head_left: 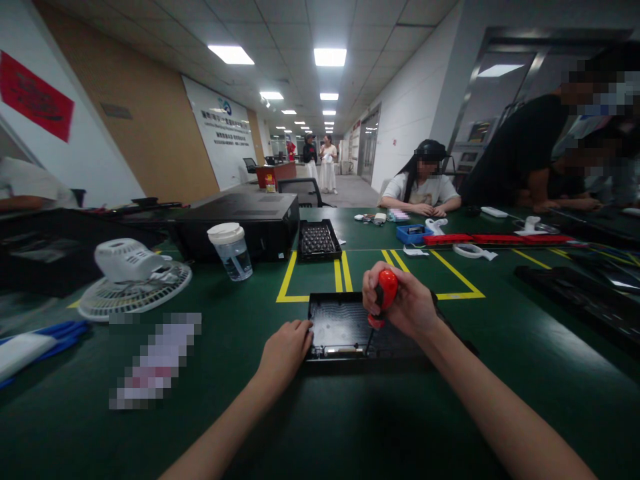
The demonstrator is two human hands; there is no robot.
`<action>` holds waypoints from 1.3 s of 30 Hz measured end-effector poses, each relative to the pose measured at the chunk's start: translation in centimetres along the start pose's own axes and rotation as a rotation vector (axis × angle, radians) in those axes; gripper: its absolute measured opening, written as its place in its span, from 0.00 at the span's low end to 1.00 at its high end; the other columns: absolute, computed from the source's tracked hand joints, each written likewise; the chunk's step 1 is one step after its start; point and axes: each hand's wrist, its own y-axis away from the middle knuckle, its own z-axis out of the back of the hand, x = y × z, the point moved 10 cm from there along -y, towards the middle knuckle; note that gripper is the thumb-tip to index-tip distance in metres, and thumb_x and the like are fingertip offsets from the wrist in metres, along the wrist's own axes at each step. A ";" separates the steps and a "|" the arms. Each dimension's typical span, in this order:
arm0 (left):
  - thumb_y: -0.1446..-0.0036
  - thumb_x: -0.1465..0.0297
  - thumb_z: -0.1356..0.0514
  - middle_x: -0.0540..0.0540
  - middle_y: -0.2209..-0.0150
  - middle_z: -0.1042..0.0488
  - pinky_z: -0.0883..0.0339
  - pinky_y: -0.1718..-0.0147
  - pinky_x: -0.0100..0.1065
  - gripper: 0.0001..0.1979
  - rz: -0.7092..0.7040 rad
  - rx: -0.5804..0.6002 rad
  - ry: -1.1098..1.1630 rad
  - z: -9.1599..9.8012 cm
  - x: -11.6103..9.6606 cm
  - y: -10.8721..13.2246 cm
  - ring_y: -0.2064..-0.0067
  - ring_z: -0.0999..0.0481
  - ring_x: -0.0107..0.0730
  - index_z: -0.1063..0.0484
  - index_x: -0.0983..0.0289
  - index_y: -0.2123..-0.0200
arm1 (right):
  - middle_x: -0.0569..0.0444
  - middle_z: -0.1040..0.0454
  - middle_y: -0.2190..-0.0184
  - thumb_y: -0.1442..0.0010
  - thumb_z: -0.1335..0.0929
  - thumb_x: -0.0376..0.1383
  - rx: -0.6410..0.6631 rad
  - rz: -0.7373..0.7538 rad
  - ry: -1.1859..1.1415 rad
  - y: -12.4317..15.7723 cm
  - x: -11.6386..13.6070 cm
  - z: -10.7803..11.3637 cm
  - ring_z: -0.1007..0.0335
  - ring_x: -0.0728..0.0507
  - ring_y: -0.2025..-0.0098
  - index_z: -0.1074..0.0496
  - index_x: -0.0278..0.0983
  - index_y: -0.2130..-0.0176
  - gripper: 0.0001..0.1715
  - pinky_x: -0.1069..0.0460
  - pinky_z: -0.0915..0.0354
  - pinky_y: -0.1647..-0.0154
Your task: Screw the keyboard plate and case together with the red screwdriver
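Long corridor (pixel 350 190), ceiling light panels (pixel 330 57), wood-panelled left wall (pixel 150 133), green table (pixel 500 373); possibly glass doors (pixel 505 100) right.

No legible text: characters on white wall board (pixel 220 130) and on red rectangular wall banner (pixel 35 97) too small and blurred to read

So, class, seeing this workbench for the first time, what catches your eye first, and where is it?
A red-handled screwdriver stands in the right hand, centre foreground, tip down in a shallow black case whose left edge the left hand touches. Behind it, yellow tape lines stand out on the green table; a white fan lies at left.
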 end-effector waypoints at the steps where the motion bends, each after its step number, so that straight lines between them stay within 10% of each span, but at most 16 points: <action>1: 0.40 0.66 0.54 0.55 0.56 0.29 0.36 0.62 0.32 0.15 0.000 0.002 -0.001 0.0 0.0 0.0 0.56 0.30 0.33 0.34 0.59 0.53 | 0.55 0.36 0.78 0.42 0.46 0.42 0.003 -0.007 0.009 0.0 -0.1 0.0 0.40 0.49 0.81 0.37 0.36 0.71 0.16 0.53 0.40 0.80; 39: 0.40 0.65 0.55 0.54 0.57 0.29 0.35 0.62 0.32 0.15 -0.025 -0.015 0.014 -0.1 -0.1 0.0 0.57 0.30 0.32 0.34 0.59 0.53 | 0.51 0.33 0.66 0.41 0.40 0.41 0.237 -0.050 -0.017 0.4 0.4 -0.3 0.33 0.44 0.67 0.35 0.35 0.62 0.13 0.47 0.37 0.63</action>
